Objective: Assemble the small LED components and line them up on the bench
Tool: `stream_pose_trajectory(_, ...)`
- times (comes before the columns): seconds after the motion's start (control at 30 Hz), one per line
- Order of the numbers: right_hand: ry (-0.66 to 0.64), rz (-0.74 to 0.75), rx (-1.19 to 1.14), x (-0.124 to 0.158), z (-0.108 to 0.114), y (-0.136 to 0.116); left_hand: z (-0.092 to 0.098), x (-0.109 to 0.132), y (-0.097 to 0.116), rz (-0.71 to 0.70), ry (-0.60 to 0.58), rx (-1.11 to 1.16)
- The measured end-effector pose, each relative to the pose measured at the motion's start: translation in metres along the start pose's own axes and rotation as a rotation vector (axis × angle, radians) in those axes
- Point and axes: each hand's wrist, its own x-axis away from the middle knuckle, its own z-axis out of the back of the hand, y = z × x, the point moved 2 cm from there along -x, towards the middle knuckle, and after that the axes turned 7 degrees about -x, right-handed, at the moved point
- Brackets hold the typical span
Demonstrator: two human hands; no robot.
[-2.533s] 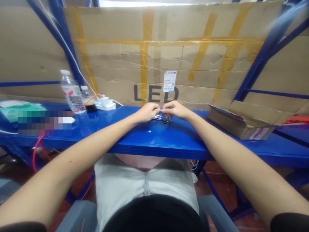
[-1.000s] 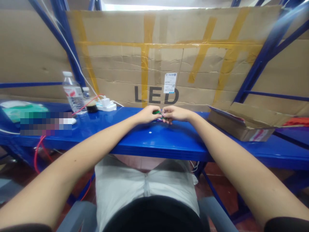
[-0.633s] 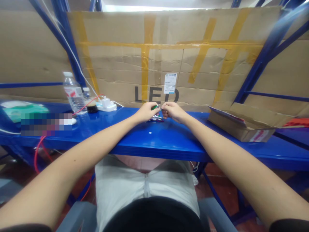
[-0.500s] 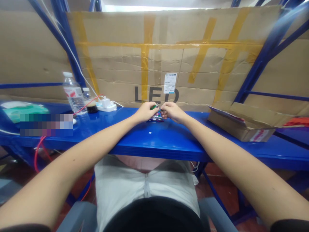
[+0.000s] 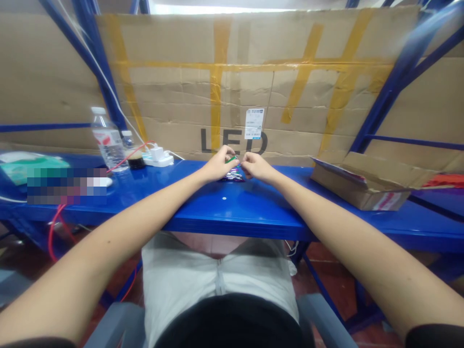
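Note:
A small shiny foil packet, purple with green and silver, is at the middle of the blue table, partly covered by my fingers. My left hand is closed on its upper left part, thumb and fingers pinched together. From the other side my right hand meets it, fingers curled and pinched at the packet's upper right edge. The fingertips of both hands are close together, and they hide the packet's top. What exactly lies between the right fingertips is too small to see clearly.
An open cardboard box sits on the right of the table. To the left stand a water bottle, a small bottle of dark liquid and a white power strip with cables. A large carton marked LED rises behind.
Both hands stay at the packet. My left hand has lifted and tilted slightly, and the right fingers have curled a little more. The view has shifted slightly.

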Motion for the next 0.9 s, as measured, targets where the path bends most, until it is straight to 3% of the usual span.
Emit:
stream_pose_trajectory(0.1, 0.035, 0.057, 0.207, -0.003, 0.003, 0.001, 0.003, 0.001, 0.000, -0.019, -0.013, -0.031)
stream_pose_trajectory(0.33, 0.107, 0.252, 0.534, -0.003, 0.005, -0.005, 0.009, 0.008, 0.011, -0.266, -0.027, -0.248)
stream_pose_trajectory(0.57, 0.075, 0.321, 0.559, 0.003, 0.005, -0.009, 0.009, 0.006, 0.008, -0.400, -0.041, -0.382)
stream_pose_trajectory(0.9, 0.040, 0.333, 0.571, 0.006, 0.003, -0.014, 0.007, 0.005, 0.006, -0.401, 0.004, -0.521)
